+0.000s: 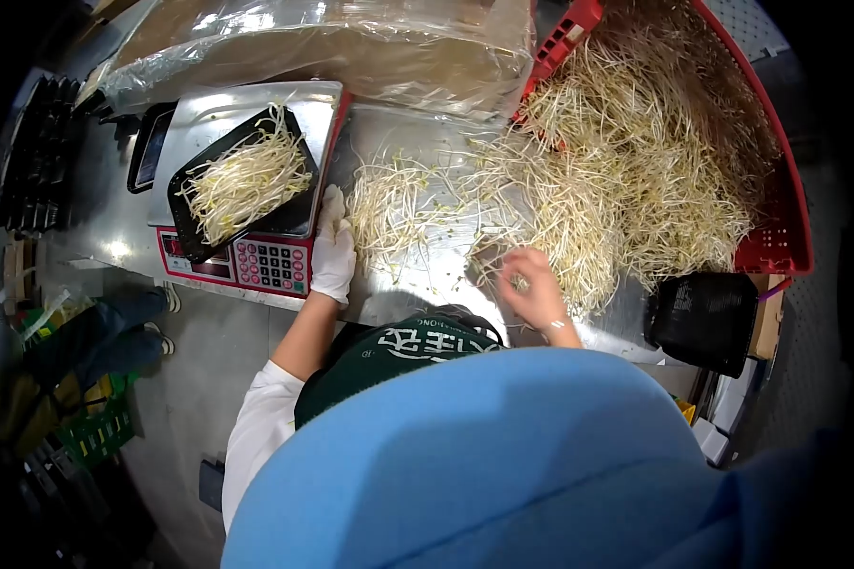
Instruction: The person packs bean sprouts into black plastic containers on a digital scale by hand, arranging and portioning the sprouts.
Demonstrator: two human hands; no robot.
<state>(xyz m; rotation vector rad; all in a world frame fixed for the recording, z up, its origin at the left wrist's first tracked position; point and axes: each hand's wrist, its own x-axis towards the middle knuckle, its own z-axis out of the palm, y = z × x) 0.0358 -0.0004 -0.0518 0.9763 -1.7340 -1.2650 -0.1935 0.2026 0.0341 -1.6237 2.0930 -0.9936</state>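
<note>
My left hand (333,254), in a white glove, is open with its fingers stretched along the right side of a red digital scale (185,104). It is right beside a small heap of bean sprouts (389,209) on the metal table. On the scale's plate lies a tilted black tray (199,242) holding a mound of bean sprouts (251,180). Bare and curled, my right hand (533,292) is at the near edge of the large sprout pile (588,209). Its fingers are closed; what they hold, if anything, I cannot make out.
A red crate (795,213) lies tipped at the right, sprouts spilling from it. Near it stand black trays (700,318); more stacked trays (38,156) are at far left. Plastic-covered boxes (351,57) line the back. Another person's legs (114,327) show at left.
</note>
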